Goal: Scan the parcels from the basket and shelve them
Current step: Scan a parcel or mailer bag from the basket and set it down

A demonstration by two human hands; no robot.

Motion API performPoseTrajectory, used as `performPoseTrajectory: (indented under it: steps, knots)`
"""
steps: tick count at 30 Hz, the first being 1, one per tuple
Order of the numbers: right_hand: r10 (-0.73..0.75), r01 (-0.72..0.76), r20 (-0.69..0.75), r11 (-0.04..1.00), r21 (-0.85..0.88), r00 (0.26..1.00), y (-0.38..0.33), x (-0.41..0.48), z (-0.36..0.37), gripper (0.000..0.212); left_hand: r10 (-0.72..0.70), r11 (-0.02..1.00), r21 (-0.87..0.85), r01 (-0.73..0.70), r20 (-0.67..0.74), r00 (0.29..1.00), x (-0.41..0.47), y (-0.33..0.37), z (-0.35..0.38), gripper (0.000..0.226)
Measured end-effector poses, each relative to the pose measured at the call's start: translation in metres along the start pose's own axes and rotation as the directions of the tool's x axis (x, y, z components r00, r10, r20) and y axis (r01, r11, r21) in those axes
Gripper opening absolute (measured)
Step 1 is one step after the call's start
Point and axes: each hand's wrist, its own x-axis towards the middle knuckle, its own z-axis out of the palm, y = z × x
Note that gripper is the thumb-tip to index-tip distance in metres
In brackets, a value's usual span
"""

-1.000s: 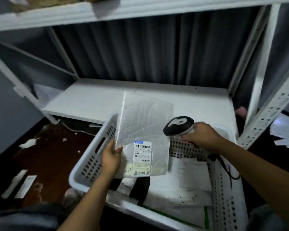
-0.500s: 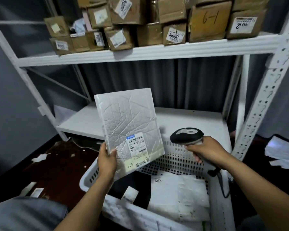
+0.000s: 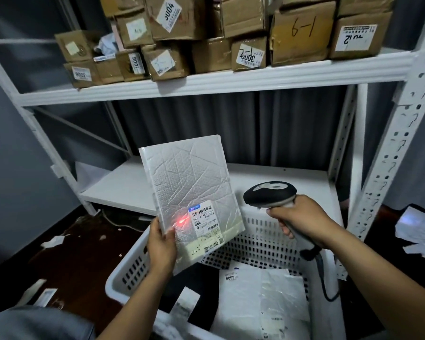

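My left hand (image 3: pixel 161 244) grips the lower left edge of a flat white bubble-mailer parcel (image 3: pixel 189 182), held upright above the white perforated basket (image 3: pixel 125 276). A printed label (image 3: pixel 206 224) sits at the parcel's lower right, and a red scanner light glows just left of it. To the right of the parcel, my right hand (image 3: pixel 302 220) holds a black and grey barcode scanner (image 3: pixel 269 193), its head turned toward the parcel and its cable hanging down. More white and black parcels (image 3: pixel 263 298) lie in the basket.
A white metal shelf rack stands ahead. Its lower shelf (image 3: pixel 125 185) is bare apart from paper at the left. The upper shelf (image 3: pixel 206 82) carries several labelled cardboard boxes (image 3: pixel 302 33). Paper scraps lie on the dark floor (image 3: pixel 66 253) at left, loose papers (image 3: pixel 420 231) at right.
The view has tilted up, showing the upper shelf. My left hand has raised the parcel above the basket, the scanner has come level with it, and a red light now glows on the parcel.
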Motion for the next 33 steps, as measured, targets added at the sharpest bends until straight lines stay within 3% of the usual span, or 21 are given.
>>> performPoseTrajectory:
  steps: [6,11,17,21,28,33]
  knots:
    - [0.022,-0.022,-0.015,1.000,-0.009,1.000,0.001,0.001,-0.002,0.020,-0.003,1.000,-0.016,0.004,0.011,1.000,0.001,-0.003,0.002,0.038]
    - [0.020,-0.020,-0.021,1.000,-0.022,1.000,0.000,0.008,-0.012,0.014,-0.041,0.989,-0.139,0.046,0.041,0.998,0.015,0.002,0.017,0.030]
    - [0.048,-0.053,-0.226,0.998,-0.018,0.973,0.010,0.047,-0.055,0.012,-0.149,0.952,-0.258,0.162,0.069,0.986,0.055,0.021,0.093,0.019]
    - [0.090,-0.086,-0.344,0.996,0.026,0.935,0.040,0.087,-0.075,0.012,-0.185,0.962,-0.172,0.211,0.154,0.970,0.087,0.038,0.167,0.034]
    - [0.247,-0.206,-0.415,0.968,0.141,0.876,0.098,0.160,-0.101,0.015,-0.180,0.968,-0.076,0.241,0.462,0.868,0.146,0.019,0.297,0.062]
    - [0.321,-0.260,-0.406,0.945,0.199,0.856,0.133,0.190,-0.113,0.014,-0.163,0.985,0.121,0.122,0.422,0.892,0.173,-0.024,0.359,0.050]
